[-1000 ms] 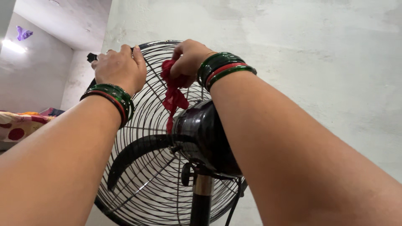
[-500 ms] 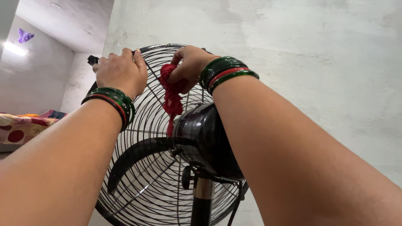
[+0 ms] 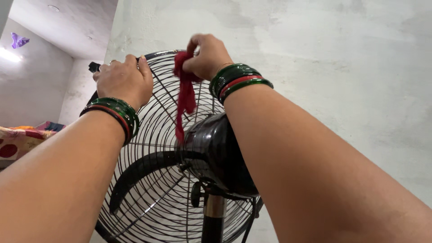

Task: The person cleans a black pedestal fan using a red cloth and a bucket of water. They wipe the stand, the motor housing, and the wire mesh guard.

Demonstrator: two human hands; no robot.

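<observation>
A black pedestal fan stands in front of me, seen from behind. Its round wire guard [image 3: 148, 180] fills the middle of the view, with the glossy black motor housing [image 3: 216, 157] at its centre. My left hand [image 3: 122, 81] grips the top rim of the guard. My right hand [image 3: 207, 56] is closed on a red cloth [image 3: 184, 96] at the top of the guard; the cloth hangs down along the wires toward the motor. Both wrists wear green and red bangles. A black blade [image 3: 139, 171] shows behind the wires.
A pale plastered wall [image 3: 342, 67] rises right behind the fan. The fan's metal pole [image 3: 213, 220] drops out of view at the bottom. At the far left is a bed with a patterned cover [image 3: 13, 141], and a ceiling light glows above it.
My right hand has risen with the red cloth to the guard's top rim, and the cloth now hangs longer and straighter. My left hand keeps its grip on the rim.
</observation>
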